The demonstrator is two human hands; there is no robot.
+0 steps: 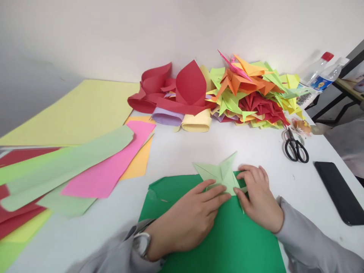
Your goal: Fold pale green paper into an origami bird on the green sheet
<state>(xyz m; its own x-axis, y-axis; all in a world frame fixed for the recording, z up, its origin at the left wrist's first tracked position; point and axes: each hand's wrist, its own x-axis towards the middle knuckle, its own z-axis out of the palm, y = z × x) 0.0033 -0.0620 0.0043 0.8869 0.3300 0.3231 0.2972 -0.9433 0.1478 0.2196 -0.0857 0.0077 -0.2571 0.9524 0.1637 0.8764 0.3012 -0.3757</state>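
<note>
A pale green folded paper star (227, 172) lies at the far edge of a dark green sheet (227, 235), its points spread and creased. My left hand (189, 216), with a watch at the wrist, rests on the star's near left side, fingers stretched out over the paper. On the right side of the star, my right hand (257, 193) has its thumb and curled fingers about one narrow point. The near points are partly hidden under my fingers.
Loose coloured paper strips (93, 163) and a large yellow sheet (82, 113) spread at left. Rolled red paper (190, 83) and a heap of folded paper stars (253, 91) stand by the wall. Scissors (296, 148), a black phone (339, 193) and bottles (324, 74) are at right.
</note>
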